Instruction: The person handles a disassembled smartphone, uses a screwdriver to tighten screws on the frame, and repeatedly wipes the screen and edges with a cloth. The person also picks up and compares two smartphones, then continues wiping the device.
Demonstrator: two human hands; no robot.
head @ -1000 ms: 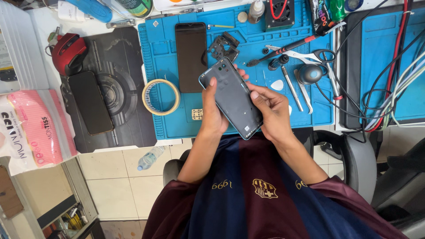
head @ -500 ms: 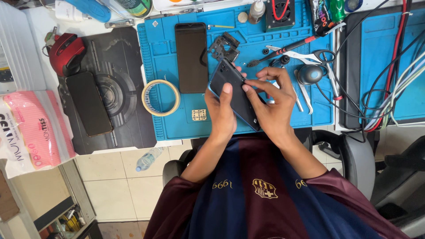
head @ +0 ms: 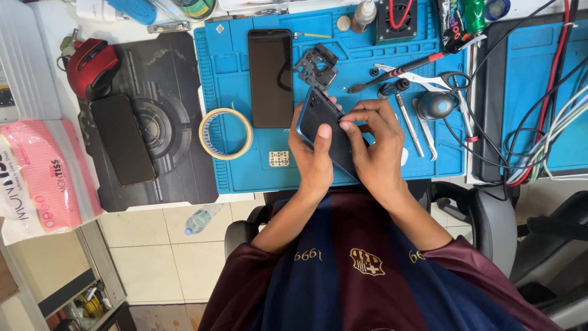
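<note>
Just above the blue mat's (head: 245, 165) near edge, a dark phone (head: 324, 125) is held tilted; the left hand (head: 315, 156) grips it with fingers closed, thumb on its back, while the right hand (head: 376, 144) pinches its upper edge. A slip could drop it onto the black screen panel (head: 270, 76) beside it.

Head camera, steeply down, close above workbench (head: 153, 202)

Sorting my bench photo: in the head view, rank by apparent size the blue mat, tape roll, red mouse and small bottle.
1. Blue mat
2. Tape roll and red mouse: look alike, unranked
3. Small bottle
</note>
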